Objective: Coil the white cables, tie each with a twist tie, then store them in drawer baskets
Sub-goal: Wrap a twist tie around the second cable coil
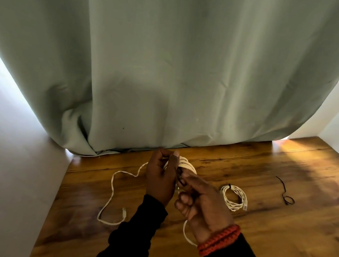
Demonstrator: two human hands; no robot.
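Observation:
My left hand [161,179] grips a thick coil of white cable [186,164] above the wooden table [257,241]. My right hand [202,206] pinches a dark twist tie [179,178] against that coil. A loose tail of the same cable [112,192] trails left over the table and ends in a plug near my left sleeve. A second white cable [234,197] lies coiled and tied with a dark tie to the right of my hands.
A spare dark twist tie [285,193] lies on the table at the right. A grey-green curtain [177,69] hangs down to the table's back edge. White walls stand on both sides.

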